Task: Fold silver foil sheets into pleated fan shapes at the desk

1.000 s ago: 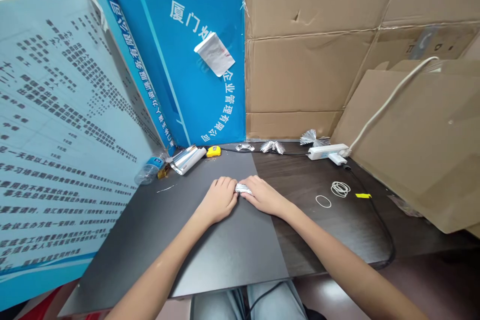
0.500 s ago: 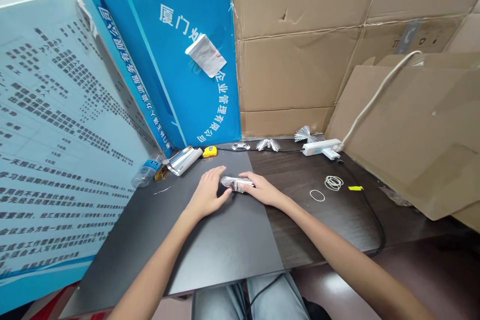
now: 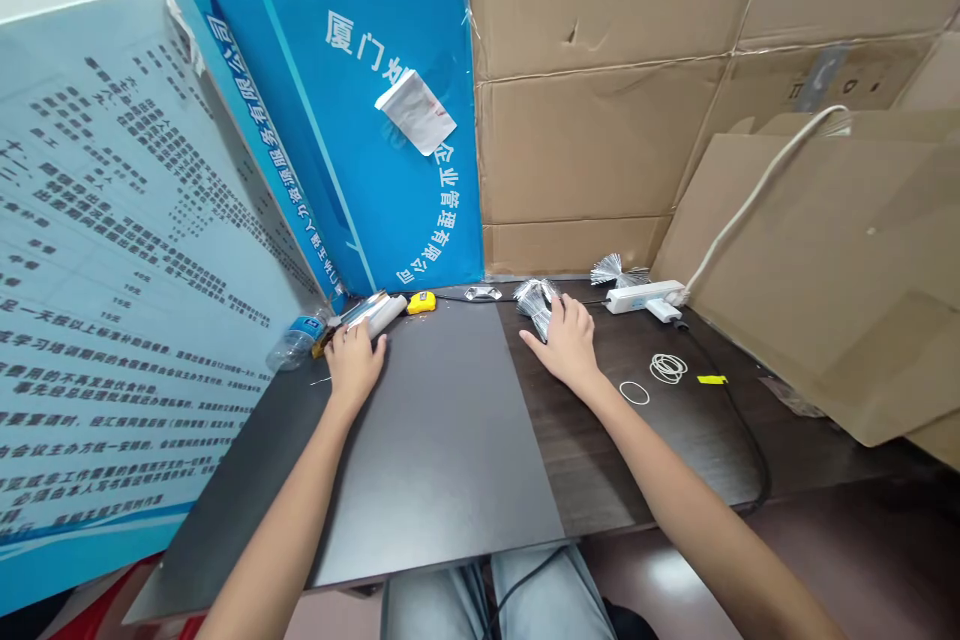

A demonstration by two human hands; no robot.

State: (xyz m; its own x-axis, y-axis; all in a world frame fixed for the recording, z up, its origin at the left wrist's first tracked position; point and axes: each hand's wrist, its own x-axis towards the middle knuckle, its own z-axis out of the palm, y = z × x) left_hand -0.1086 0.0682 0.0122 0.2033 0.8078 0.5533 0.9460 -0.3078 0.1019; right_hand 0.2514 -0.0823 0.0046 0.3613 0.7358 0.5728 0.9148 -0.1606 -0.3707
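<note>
Fingers open on both hands: right hand (image 3: pixel 568 345) has tips on foil fan (image 3: pixel 534 305), left hand (image 3: pixel 354 363) just beside rolled foil (image 3: pixel 373 314). Hard press can crush foil fan.

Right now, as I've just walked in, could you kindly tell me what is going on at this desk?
A person is working with both bare hands at a dark wooden desk. The right hand has its fingertips on a crinkled silver foil bunch at the back of the desk. The left hand rests on a grey board, close to a rolled silver foil. A yellow tape measure lies between them, further back.
</note>
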